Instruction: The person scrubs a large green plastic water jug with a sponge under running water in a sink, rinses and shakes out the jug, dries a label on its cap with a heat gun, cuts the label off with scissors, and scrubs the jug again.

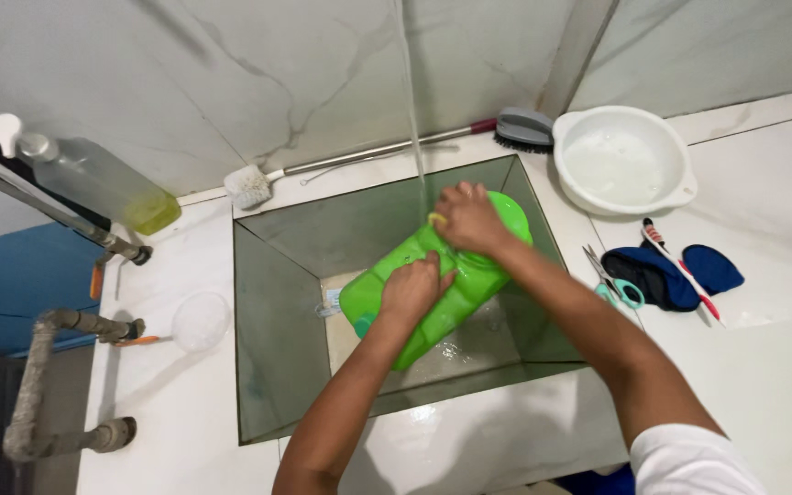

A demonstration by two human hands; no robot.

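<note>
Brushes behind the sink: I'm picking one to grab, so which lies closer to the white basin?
The dark grey-headed brush, which lies right beside the white basin. The white-bristled brush lies far off, near the soap bottle.

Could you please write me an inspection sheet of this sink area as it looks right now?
Surface: white glossy counter around a deep square sink; wet floor inside.
Job's things: bright green plastic container held tilted in the sink under a thin stream of water.
Clutter: round white plastic basin, long-handled brush, grey scrub brush, scissors, dark blue cloth pieces, clear soap pump bottle, small round strainer.
Grippers: left hand presses on the container's middle; right hand grips its upper end.
Cables: nothing seen.
Surroundings: marbled white wall, grey pipes at left.
</note>
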